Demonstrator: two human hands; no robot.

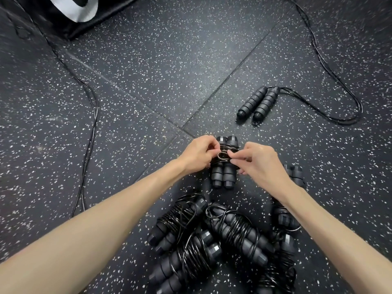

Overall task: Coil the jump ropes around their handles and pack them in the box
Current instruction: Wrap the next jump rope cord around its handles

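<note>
A pair of black jump rope handles [223, 177] is held side by side above the floor, its thin black rope wound round the middle. My left hand [198, 154] grips the handles and coil from the left. My right hand [257, 161] pinches a small loop of the rope [222, 155] at the front of the coil. Several coiled jump ropes [212, 238] lie in a pile on the floor below my arms. An uncoiled jump rope [257, 103] lies beyond, handles together, its cord trailing off to the upper right. No box is in view.
The floor is dark speckled rubber tiling [148, 81]. A long loose black cord [91, 124] runs down the left side. A black bag with a white marking [80, 11] sits at the top left.
</note>
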